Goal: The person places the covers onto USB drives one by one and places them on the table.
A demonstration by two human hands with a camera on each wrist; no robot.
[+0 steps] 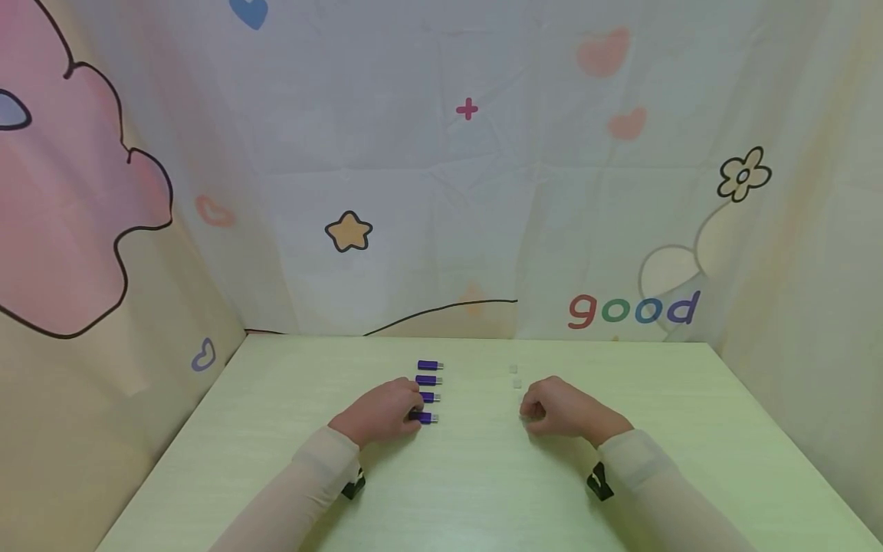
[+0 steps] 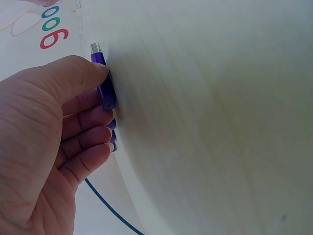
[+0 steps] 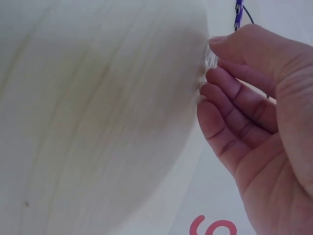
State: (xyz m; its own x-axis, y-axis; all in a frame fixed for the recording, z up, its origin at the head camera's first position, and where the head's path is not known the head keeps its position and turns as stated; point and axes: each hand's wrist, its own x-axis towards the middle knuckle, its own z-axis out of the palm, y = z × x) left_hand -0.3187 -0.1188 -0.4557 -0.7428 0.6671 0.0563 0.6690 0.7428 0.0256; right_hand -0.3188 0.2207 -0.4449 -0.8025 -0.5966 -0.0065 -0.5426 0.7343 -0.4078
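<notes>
My left hand [image 1: 382, 414] pinches the nearest purple USB drive [image 2: 103, 85] between thumb and fingers, low at the tabletop. Its metal plug [image 2: 95, 47] points toward the right hand. Three more purple USB drives [image 1: 429, 380] lie in a column beyond it, plugs facing right. Across from them, my right hand [image 1: 566, 410] grips a small clear plastic cap [image 3: 211, 58] between thumb and index finger; the fingers partly cover it. Farther back lie two more clear caps [image 1: 516, 383], just past the right fingertips.
The pale wooden table [image 1: 476, 491] ends at a printed cloth backdrop [image 1: 428, 253], with more cloth down both sides. A gap of bare tabletop separates the drives from the caps. Black straps [image 1: 600, 483] hang below the sleeves.
</notes>
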